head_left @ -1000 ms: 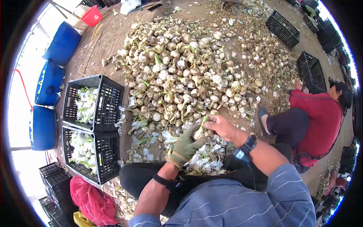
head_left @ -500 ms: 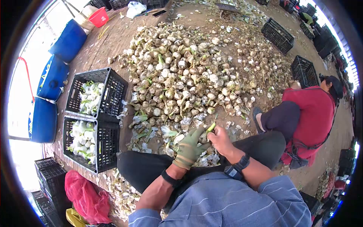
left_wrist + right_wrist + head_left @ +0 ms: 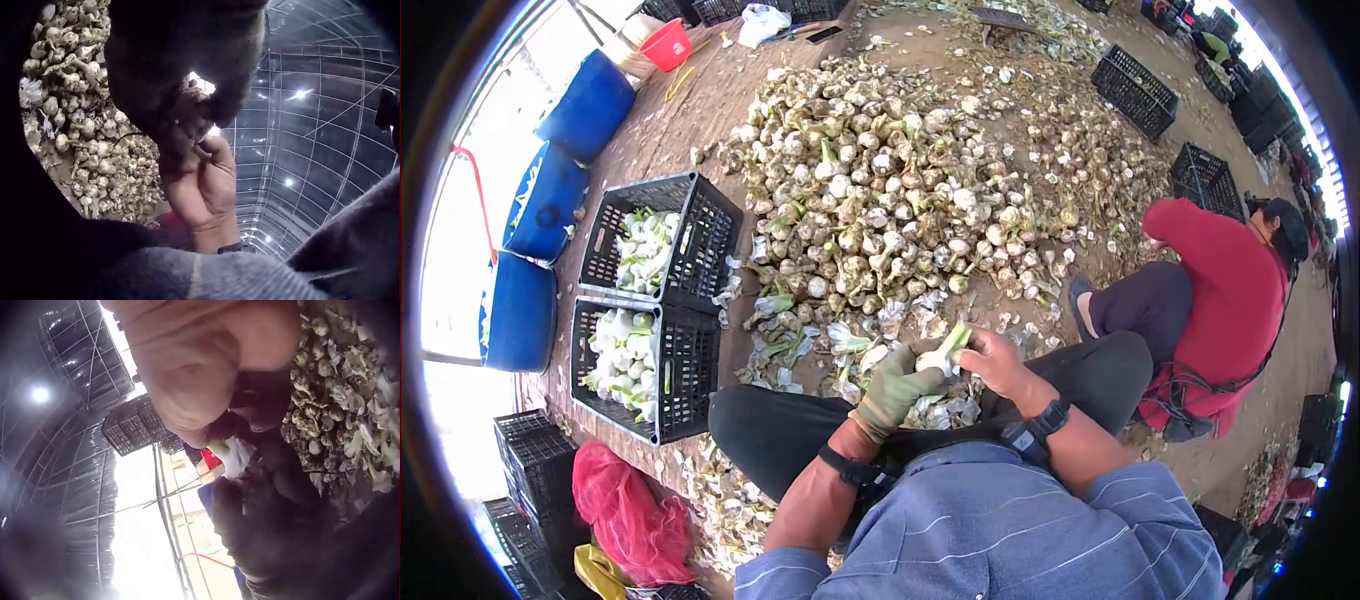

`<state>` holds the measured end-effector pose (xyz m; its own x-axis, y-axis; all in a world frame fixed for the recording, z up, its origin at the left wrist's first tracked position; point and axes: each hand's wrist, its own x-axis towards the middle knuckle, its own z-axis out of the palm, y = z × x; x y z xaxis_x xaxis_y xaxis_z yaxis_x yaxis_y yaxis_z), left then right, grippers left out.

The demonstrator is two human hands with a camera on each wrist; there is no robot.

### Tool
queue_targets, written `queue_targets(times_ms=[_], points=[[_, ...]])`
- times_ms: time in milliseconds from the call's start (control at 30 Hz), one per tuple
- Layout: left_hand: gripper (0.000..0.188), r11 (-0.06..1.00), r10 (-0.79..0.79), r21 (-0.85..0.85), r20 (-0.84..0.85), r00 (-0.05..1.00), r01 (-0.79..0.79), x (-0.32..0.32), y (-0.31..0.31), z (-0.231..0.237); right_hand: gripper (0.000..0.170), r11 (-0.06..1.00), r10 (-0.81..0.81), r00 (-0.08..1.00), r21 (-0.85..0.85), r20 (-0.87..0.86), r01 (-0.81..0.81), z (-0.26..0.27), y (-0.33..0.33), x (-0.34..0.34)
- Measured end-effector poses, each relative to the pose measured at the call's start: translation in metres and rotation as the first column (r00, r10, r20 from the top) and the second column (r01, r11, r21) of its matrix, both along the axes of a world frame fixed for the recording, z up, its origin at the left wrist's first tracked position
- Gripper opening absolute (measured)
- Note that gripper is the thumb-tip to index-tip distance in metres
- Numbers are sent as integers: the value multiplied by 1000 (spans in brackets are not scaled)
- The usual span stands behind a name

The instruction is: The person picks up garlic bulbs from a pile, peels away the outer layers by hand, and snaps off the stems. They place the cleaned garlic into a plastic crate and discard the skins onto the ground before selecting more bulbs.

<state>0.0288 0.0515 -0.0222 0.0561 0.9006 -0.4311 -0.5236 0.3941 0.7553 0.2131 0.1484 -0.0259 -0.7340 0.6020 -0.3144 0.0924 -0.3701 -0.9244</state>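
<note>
The gloved left hand (image 3: 890, 393) grips a pale bulb with a green stem (image 3: 948, 350) in front of the person's lap. From the other side the bare right hand (image 3: 996, 366) pinches the same bulb near its stem. The right wrist view shows the white bulb (image 3: 237, 457) between the bare hand (image 3: 206, 362) and the dark glove (image 3: 269, 500). In the left wrist view the glove (image 3: 187, 56) is in shadow, with the bare hand (image 3: 203, 187) below it. Loose peeled skins (image 3: 940, 412) lie beneath the hands.
A large heap of unpeeled bulbs (image 3: 880, 190) lies ahead. Two black crates (image 3: 690, 370) with pale trimmed bulbs stand at the left, beside blue barrels (image 3: 522, 310). A person in red (image 3: 1225, 290) sits at the right. Red netting (image 3: 625, 510) lies at lower left.
The bulb and both hands have shifted, first down from a second ago, then the bulb turned so its white side and stem show. The person in red has moved an arm.
</note>
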Motion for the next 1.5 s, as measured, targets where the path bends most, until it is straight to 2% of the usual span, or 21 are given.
queue_targets(times_ms=[33,133,167,300,433,467,533,567,700,733,833,933,967,1000,1067,1100,1167,1200,1267,1367,1500], points=[[54,1000,-1,17,-19,1000,1,0,0,-5,27,998,-68,991,-20,-113,66,9,-4,-7],[55,998,-19,47,-265,964,33,0,1,-11,32,978,-76,978,208,192,35,-7,-7,-7],[54,1000,9,23,-170,985,-5,0,1,-11,30,961,-145,980,255,137,107,-19,-9,-8],[49,986,144,-112,164,976,-126,-3,0,-7,24,970,-14,992,241,128,-18,5,-3,-11],[51,993,-58,-87,246,968,81,-13,-3,-18,17,818,196,967,516,162,-253,12,23,2],[53,989,-137,-41,147,980,145,-13,-3,-13,16,753,243,955,588,170,-296,16,27,4],[56,959,-280,31,-63,958,283,-18,0,7,13,825,164,976,523,141,-214,23,25,1],[60,967,-215,-90,209,954,238,-19,1,20,13,852,107,984,496,144,-166,26,22,0],[61,969,-247,13,-39,968,248,-14,0,6,15,853,-96,971,521,218,-33,13,14,1],[60,978,-206,24,51,977,205,-14,0,4,16,841,-135,965,541,226,-9,13,14,0],[51,991,-132,63,202,970,122,-17,-2,-12,16,883,-469,820,134,329,451,-28,23,7],[45,999,-54,1,158,986,54,-19,-5,-22,16,944,-208,886,323,414,71,0,30,15],[44,999,-31,-20,144,989,35,-18,-5,-25,27,894,12,916,406,402,-189,-28,26,24],[44,999,-43,-30,48,998,44,-18,-4,-22,30,828,45,854,459,518,-323,5,19,16],[46,998,-51,-48,-141,989,44,-18,1,-7,29,883,-60,931,454,359,-118,24,12,7],[45,995,-94,-3,-268,959,97,-19,0,5,29,867,-21,934,472,356,-161,32,9,2],[46,994,-106,2,-269,957,111,-18,-5,3,28,829,40,937,512,348,-226,43,5,-7],[46,992,-118,19,-268,956,128,-15,-3,2,18,690,13,947,683,321,-241,37,4,-10],[47,982,-186,-31,-344,920,187,-16,-2,10,16,656,67,921,678,385,-331,25,6,-8],[47,977,-204,-104,-233,951,185,-12,-6,-6,18,554,92,887,717,453,-423,17,3,-5],[39,965,-258,-72,-413,874,251,-12,-5,0,15,462,131,855,733,501,-500,11,-2,-11]])
